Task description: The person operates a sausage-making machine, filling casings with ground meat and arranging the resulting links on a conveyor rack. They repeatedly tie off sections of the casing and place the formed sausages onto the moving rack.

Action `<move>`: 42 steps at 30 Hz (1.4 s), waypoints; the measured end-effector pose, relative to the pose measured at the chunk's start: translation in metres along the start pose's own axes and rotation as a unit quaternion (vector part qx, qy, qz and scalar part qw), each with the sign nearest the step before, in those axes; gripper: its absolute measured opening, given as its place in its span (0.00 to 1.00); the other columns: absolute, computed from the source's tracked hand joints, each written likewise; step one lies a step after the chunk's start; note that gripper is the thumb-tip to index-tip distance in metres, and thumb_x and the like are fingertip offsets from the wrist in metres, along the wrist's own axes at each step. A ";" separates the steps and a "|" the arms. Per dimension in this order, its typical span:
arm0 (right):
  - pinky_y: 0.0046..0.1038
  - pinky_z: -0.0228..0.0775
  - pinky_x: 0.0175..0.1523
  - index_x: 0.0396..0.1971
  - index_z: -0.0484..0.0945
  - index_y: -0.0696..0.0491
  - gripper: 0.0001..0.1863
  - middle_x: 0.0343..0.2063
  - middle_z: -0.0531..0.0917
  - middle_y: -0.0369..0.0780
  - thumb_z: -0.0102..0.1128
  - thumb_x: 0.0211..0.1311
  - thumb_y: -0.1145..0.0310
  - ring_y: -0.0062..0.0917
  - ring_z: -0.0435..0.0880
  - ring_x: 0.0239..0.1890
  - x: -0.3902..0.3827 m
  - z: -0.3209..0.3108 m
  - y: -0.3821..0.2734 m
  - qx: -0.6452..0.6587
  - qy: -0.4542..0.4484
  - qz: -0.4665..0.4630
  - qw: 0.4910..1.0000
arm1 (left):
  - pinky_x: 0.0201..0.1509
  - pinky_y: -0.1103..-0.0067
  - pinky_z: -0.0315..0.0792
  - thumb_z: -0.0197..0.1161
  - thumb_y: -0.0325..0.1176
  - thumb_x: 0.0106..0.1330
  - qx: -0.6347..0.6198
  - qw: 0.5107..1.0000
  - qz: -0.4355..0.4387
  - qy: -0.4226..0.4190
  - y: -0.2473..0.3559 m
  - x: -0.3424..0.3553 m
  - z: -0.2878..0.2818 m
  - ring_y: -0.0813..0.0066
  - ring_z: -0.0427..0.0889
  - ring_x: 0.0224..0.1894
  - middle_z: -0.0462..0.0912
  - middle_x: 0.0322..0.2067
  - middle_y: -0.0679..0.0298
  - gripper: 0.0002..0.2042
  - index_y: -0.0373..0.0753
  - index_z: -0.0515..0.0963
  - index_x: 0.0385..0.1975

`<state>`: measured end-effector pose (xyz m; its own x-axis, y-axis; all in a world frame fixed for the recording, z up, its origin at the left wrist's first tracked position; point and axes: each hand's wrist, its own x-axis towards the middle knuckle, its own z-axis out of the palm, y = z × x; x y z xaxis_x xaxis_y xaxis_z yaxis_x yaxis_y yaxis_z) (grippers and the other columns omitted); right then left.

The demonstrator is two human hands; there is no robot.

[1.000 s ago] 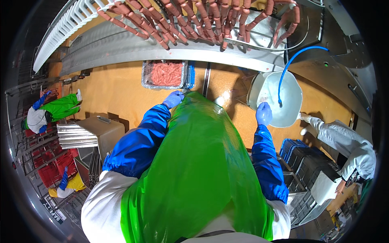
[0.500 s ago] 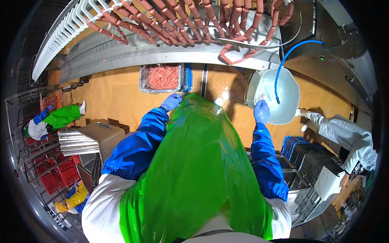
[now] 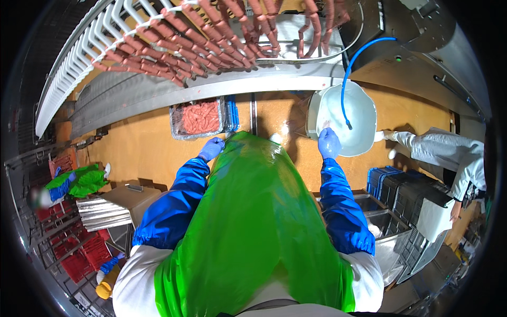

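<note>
My left hand [image 3: 212,149], in a blue-purple glove, is closed beside the left edge of my green apron [image 3: 248,211]. Whether anything is in its fingers is hidden. Near it on the floor side stands a lined crate of raw sausage meat [image 3: 199,117]. My right hand [image 3: 328,143], gloved alike, has its fingers curled in front of a pale tub [image 3: 364,121]. A small pinkish patch shows by its fingertips; I cannot tell if the hand holds it. A blue hose [image 3: 348,74] hangs into the tub. Linked sausages [image 3: 190,42] hang ahead on white hooks [image 3: 79,66].
A steel ledge [image 3: 211,84] runs below the sausages, with a steel machine [image 3: 417,58] at right. One person in white [image 3: 449,153] stands right, near stacked crates [image 3: 393,195]. Another in a green apron [image 3: 87,179] is at left, near a steel cart [image 3: 134,201].
The view has shifted, so the hanging sausages sit lower left and the tub further left. My hands have moved slightly left in the picture, both still closed. The person at left has bent or turned.
</note>
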<state>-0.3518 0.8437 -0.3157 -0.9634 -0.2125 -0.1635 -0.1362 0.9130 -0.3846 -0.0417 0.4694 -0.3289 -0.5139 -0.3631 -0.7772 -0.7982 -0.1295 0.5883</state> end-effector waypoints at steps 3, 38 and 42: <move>0.47 0.75 0.41 0.33 0.81 0.51 0.15 0.30 0.85 0.48 0.50 0.66 0.57 0.47 0.85 0.34 0.000 -0.001 -0.001 0.002 -0.003 0.002 1.000 | 0.41 0.77 0.74 0.59 0.36 0.71 -0.014 1.000 -0.016 0.002 0.003 0.000 0.005 0.76 0.78 0.32 0.80 0.30 0.65 0.09 0.35 0.76 0.38; 0.25 0.72 0.51 0.47 0.81 0.60 0.13 0.39 0.85 0.40 0.50 0.70 0.71 0.22 0.82 0.44 0.087 -0.158 -0.284 0.521 0.031 -0.215 0.825 | 0.52 0.75 0.76 0.47 0.38 0.73 -0.013 0.908 0.318 -0.271 0.302 -0.002 0.064 0.71 0.81 0.47 0.80 0.43 0.60 0.12 0.37 0.76 0.40; 0.32 0.68 0.61 0.61 0.68 0.59 0.22 0.53 0.77 0.49 0.49 0.68 0.71 0.34 0.79 0.55 0.129 -0.150 -0.358 0.438 0.194 -0.272 0.835 | 0.49 0.77 0.75 0.50 0.35 0.73 -0.053 0.905 0.311 -0.286 0.289 -0.019 0.022 0.73 0.81 0.42 0.80 0.37 0.61 0.11 0.35 0.76 0.38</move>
<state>-0.4623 0.5415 -0.0624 -0.8391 -0.2286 0.4936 -0.5211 0.0774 -0.8500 -0.2694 0.4591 -0.1490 -0.9560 0.1374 -0.2591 -0.2798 -0.1623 0.9462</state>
